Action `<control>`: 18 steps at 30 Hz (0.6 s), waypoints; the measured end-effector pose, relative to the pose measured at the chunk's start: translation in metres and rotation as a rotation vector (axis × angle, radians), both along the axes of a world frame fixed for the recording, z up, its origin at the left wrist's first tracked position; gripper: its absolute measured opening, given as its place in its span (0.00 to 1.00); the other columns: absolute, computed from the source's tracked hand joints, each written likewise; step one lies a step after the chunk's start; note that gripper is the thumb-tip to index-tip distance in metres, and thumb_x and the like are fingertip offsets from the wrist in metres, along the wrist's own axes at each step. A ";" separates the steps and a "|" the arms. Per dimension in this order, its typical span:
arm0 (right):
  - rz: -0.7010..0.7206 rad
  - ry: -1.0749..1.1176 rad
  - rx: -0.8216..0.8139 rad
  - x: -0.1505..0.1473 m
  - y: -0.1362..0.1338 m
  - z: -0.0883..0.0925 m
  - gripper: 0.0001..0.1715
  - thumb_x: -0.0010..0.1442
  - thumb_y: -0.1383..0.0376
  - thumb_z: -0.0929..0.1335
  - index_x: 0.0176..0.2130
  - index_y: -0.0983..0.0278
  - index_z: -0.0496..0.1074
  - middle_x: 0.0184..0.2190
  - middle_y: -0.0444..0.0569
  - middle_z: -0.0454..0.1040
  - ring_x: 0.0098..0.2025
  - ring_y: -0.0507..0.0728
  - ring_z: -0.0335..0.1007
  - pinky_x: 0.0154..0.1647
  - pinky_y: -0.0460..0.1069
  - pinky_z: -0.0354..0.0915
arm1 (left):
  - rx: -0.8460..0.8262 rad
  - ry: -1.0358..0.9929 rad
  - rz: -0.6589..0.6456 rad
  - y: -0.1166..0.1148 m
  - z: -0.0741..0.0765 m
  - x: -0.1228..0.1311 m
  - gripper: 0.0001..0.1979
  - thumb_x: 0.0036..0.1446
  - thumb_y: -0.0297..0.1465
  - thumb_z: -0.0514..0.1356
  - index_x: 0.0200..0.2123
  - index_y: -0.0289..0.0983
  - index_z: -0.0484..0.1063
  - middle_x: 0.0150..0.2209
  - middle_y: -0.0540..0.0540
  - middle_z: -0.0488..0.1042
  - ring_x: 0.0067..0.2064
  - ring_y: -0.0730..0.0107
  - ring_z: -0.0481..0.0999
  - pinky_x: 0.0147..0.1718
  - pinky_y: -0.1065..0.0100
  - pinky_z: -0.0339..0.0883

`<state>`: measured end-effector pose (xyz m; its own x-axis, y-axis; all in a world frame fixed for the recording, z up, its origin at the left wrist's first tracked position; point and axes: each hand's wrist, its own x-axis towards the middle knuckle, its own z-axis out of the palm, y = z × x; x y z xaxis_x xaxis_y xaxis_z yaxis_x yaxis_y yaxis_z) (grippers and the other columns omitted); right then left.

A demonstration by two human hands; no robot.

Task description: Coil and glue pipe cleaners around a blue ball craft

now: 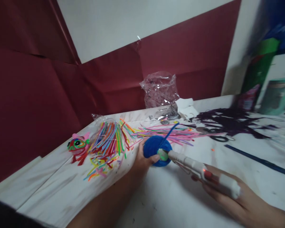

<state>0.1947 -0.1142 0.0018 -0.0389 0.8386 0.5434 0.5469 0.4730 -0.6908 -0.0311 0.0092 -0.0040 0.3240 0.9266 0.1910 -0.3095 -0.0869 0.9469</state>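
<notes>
The person's left hand (146, 158) grips a round, bright blue fuzzy disc (153, 144) over the white, marbled surface (192, 209), thumb at a pale green piece (162, 155) on it. Right of the disc, the right hand (245, 201) is wrapped around a white glue gun (190, 163), its tip at that piece; whether they touch cannot be told. Left of the disc are multicoloured fuzzy stems (109, 137) and a pink, green-faced figure (78, 145).

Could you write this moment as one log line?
Left hand: holds blue disc | Right hand: holds glue gun, tip near disc | Nearby: pipe cleaners, toy animal
</notes>
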 end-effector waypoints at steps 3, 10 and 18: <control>0.073 -0.067 -0.049 -0.001 -0.005 0.012 0.07 0.57 0.60 0.67 0.32 0.60 0.74 0.25 0.46 0.75 0.31 0.57 0.75 0.32 0.46 0.73 | -0.008 -0.042 0.057 0.000 0.003 0.002 0.41 0.37 0.32 0.72 0.56 0.42 0.61 0.50 0.42 0.73 0.50 0.52 0.73 0.48 0.56 0.67; 0.095 -0.054 -0.081 -0.003 -0.004 0.014 0.08 0.59 0.60 0.66 0.30 0.61 0.70 0.25 0.46 0.72 0.30 0.56 0.72 0.37 0.47 0.72 | -0.008 -0.041 0.062 0.002 0.003 0.003 0.41 0.34 0.32 0.73 0.54 0.41 0.63 0.50 0.42 0.74 0.50 0.52 0.73 0.48 0.56 0.67; 0.072 -0.030 -0.070 -0.003 -0.005 0.009 0.14 0.60 0.55 0.66 0.34 0.62 0.74 0.28 0.49 0.75 0.33 0.58 0.74 0.36 0.48 0.73 | 0.012 -0.027 0.015 0.002 0.003 0.004 0.40 0.33 0.33 0.73 0.53 0.42 0.65 0.49 0.42 0.75 0.50 0.51 0.74 0.48 0.57 0.67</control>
